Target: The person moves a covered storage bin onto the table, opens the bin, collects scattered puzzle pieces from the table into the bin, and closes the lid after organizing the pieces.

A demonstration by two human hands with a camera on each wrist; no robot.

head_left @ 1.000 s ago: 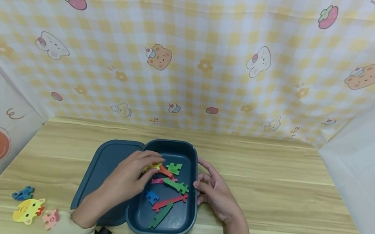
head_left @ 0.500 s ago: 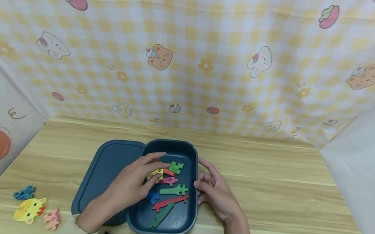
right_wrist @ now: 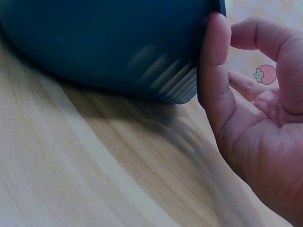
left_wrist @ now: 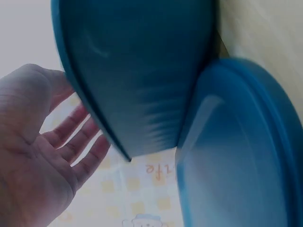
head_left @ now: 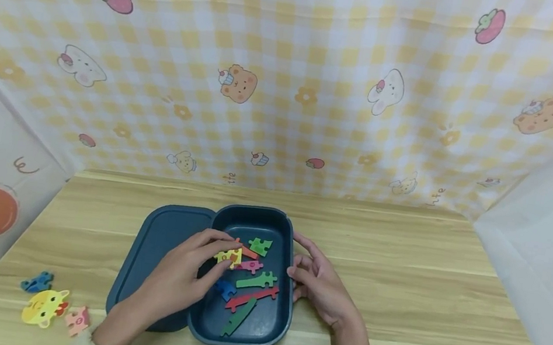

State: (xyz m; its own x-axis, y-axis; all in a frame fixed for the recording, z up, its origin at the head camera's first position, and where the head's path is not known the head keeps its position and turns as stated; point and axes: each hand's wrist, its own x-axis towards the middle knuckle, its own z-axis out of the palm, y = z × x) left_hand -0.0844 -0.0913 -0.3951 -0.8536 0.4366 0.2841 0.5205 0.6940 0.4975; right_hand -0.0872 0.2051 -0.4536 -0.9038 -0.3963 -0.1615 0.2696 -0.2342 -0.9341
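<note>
A dark blue plastic box [head_left: 238, 339] stands on the table with several jigsaw pieces inside. My left hand [head_left: 183, 271] reaches over its left wall, thumb and forefinger bent around a yellow jigsaw piece [head_left: 236, 253] lying there. In the left wrist view the other fingers [left_wrist: 75, 142] are spread behind the wall, and the piece is hidden. My right hand [head_left: 321, 285] holds the box's right side at the rim, as the right wrist view also shows. Near the yellow piece lie green [head_left: 260, 246], pink [head_left: 250, 266], blue [head_left: 225, 290] and red [head_left: 253, 299] jigsaw pieces.
The box's dark blue lid [head_left: 168, 240] lies to its left, partly under my left forearm. At the front left of the table [head_left: 421, 311] are a blue piece [head_left: 37, 282], a yellow animal-head piece [head_left: 45, 308] and a pink piece [head_left: 77, 320]. A checked cloth [head_left: 285, 109] hangs behind.
My left hand lowered the yellow piece towards the box floor, its fingers spread, then drew in around it again. A green strip and the pink piece shifted slightly. My right hand stayed put.
</note>
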